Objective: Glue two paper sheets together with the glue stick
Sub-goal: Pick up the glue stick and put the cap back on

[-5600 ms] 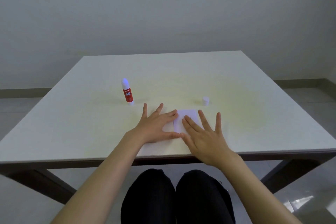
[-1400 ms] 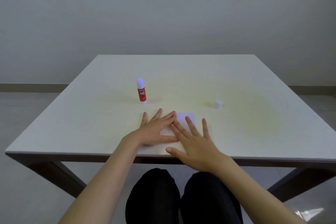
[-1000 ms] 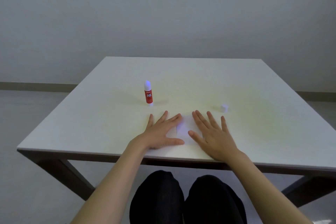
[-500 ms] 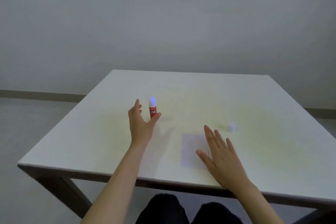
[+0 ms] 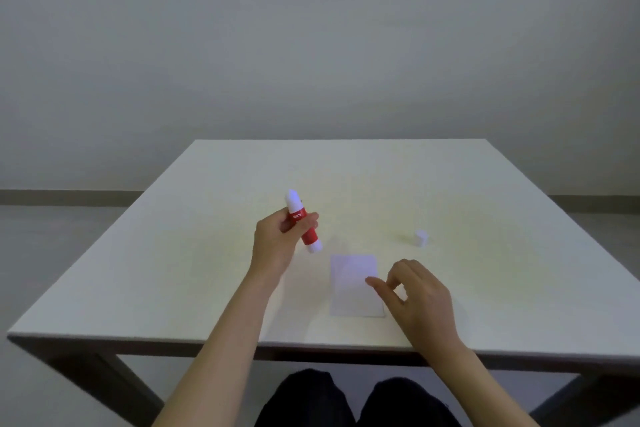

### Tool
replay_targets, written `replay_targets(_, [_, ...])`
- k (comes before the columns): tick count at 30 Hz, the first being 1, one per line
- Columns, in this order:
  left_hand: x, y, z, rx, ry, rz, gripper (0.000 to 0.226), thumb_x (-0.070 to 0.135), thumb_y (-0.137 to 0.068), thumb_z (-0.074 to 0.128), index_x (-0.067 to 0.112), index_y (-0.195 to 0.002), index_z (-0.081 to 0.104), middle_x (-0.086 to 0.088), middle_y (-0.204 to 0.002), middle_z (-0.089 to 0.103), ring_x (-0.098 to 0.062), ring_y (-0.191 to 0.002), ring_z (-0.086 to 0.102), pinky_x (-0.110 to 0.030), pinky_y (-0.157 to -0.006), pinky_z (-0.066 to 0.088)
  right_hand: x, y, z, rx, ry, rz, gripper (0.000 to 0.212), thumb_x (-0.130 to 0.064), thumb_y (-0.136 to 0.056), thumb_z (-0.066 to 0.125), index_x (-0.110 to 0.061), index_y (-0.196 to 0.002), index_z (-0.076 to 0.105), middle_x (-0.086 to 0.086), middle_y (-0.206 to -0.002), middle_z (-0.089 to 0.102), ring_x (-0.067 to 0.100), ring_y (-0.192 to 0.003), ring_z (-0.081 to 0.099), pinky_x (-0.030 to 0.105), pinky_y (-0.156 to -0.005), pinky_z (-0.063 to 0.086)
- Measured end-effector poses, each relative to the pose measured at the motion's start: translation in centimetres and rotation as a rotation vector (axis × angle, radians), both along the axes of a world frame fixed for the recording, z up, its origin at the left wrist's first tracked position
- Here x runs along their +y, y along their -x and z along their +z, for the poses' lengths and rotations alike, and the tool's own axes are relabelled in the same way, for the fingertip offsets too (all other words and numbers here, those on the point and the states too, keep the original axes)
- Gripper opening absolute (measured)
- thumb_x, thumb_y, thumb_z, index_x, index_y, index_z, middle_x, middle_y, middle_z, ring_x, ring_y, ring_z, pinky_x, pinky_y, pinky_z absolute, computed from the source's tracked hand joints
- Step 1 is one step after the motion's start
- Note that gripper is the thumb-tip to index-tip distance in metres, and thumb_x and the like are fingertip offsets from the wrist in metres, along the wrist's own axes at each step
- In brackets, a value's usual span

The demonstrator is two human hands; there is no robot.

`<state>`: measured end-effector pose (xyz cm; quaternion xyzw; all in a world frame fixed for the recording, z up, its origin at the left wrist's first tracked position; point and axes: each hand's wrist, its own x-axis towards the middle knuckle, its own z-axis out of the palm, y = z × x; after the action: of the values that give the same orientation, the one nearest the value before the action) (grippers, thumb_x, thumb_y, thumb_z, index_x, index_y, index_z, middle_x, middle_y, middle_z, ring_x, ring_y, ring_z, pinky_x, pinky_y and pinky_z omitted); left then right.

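My left hand [image 5: 277, 243] grips the red glue stick [image 5: 308, 234] around its middle and holds it tilted above the table, uncapped pale tip up and to the left. A white paper [image 5: 353, 284] lies flat on the white table [image 5: 173, 270] just right of that hand; I cannot tell whether it is one sheet or two stacked. My right hand [image 5: 419, 302] hovers over the paper's right edge, fingers loosely curled, index finger pointing over the sheet, holding nothing. The small white cap [image 5: 420, 238] stands on the table beyond the right hand.
The table's near edge runs just below both forearms, with my dark-clad knees under it. A plain grey wall and floor lie behind the table.
My left hand has closed on the glue stick and lifted it off the table, tilting it. My right hand has curled its fingers and risen from flat on the paper.
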<state>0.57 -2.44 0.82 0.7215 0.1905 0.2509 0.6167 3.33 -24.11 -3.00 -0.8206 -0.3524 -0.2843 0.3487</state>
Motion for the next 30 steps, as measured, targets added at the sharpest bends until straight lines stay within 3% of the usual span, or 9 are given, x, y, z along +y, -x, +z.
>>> replay_targets(4, [-2.5,2.0,1.6,-0.090,0.112,-0.217,0.018,0.022,-0.083,0.068,0.011,-0.095,0.075,0.021,-0.102,0.072,-0.013,-0.090,0.073,-0.012,-0.075,0.050,2.0,2.0,1.3,0.587,-0.270,0.124,0.013,-0.032,-0.094,0.050,-0.029,-0.095,0.063,-0.014,-0.075,0.065,0.003,-0.064,0.060,0.012,-0.056,0.043])
replay_targets(6, [-3.6,2.8,2.5,-0.105,0.120,-0.283,0.021,0.021,-0.085,0.066,0.010,-0.102,0.072,0.021,-0.100,0.073,-0.011,-0.091,0.072,-0.007,-0.071,0.049,3.2,2.4,2.5,0.946,-0.402,0.200,0.026,-0.034,-0.096,0.046,-0.020,-0.107,0.064,-0.005,-0.075,0.070,0.005,-0.055,0.061,0.016,-0.052,0.045])
replay_targets(9, [-4.7,3.7,3.4,-0.115,0.138,-0.306,0.018,0.020,-0.085,0.066,0.018,-0.103,0.069,0.006,-0.098,0.076,-0.012,-0.091,0.072,-0.010,-0.072,0.051,3.9,2.9,4.3,1.546,-0.606,0.466,0.048,-0.043,-0.099,0.037,-0.005,-0.097,0.067,0.010,-0.068,0.069,0.018,-0.048,0.057,0.023,-0.047,0.042])
replay_targets(11, [-5.1,4.2,3.9,-0.132,0.157,-0.310,0.018,0.019,-0.085,0.066,0.018,-0.103,0.068,0.001,-0.097,0.077,-0.014,-0.092,0.072,-0.015,-0.074,0.053,3.6,2.9,4.7,1.700,-0.671,0.596,0.050,-0.044,-0.098,0.039,-0.004,-0.090,0.068,0.007,-0.062,0.064,0.015,-0.046,0.054,0.022,-0.047,0.043])
replay_targets(15, [-5.5,4.6,4.3,-0.169,0.178,-0.266,0.010,0.016,-0.082,0.069,0.019,-0.090,0.072,-0.003,-0.087,0.077,-0.018,-0.084,0.074,-0.020,-0.071,0.057,3.4,3.4,4.9,1.717,-0.859,0.729,0.029,-0.031,-0.086,0.059,-0.003,-0.085,0.064,0.007,-0.063,0.061,0.013,-0.047,0.055,0.019,-0.047,0.048])
replay_targets(20, [-6.1,4.5,4.3,-0.152,0.177,-0.206,0.011,0.014,-0.078,0.072,0.013,-0.088,0.074,0.001,-0.082,0.077,-0.019,-0.081,0.074,-0.020,-0.067,0.055,4.3,4.3,3.9,0.843,-0.539,0.275,0.023,-0.010,-0.082,0.070,-0.015,-0.080,0.049,0.003,-0.075,0.067,0.013,-0.061,0.064,0.017,-0.059,0.050])
replay_targets(22, [-6.2,4.5,4.4,-0.153,0.179,-0.197,0.015,0.015,-0.077,0.073,0.010,-0.092,0.073,0.003,-0.081,0.077,-0.018,-0.081,0.074,-0.017,-0.068,0.054,4.6,4.3,3.5,0.694,-0.456,0.170,0.027,-0.016,-0.080,0.073,-0.022,-0.082,0.047,0.001,-0.077,0.066,0.014,-0.063,0.061,0.016,-0.058,0.049])
replay_targets(27, [-6.0,4.9,4.8,-0.160,0.178,-0.203,0.019,0.016,-0.078,0.073,0.007,-0.095,0.072,0.002,-0.079,0.077,-0.014,-0.078,0.074,-0.015,-0.060,0.053,3.8,3.7,5.8,1.645,-0.647,0.680,0.061,-0.056,-0.094,0.034,-0.003,-0.104,0.062,0.016,-0.068,0.065,0.024,-0.049,0.058,0.029,-0.049,0.048])
replay_targets(30, [-6.0,5.0,5.0,-0.176,0.205,-0.200,0.016,0.015,-0.078,0.072,0.009,-0.092,0.072,-0.001,-0.079,0.077,-0.016,-0.079,0.074,-0.017,-0.065,0.054,3.8,3.4,5.8,1.689,-0.721,0.694,0.050,-0.045,-0.096,0.042,-0.004,-0.082,0.067,0.008,-0.058,0.060,0.016,-0.043,0.052,0.023,-0.044,0.045])
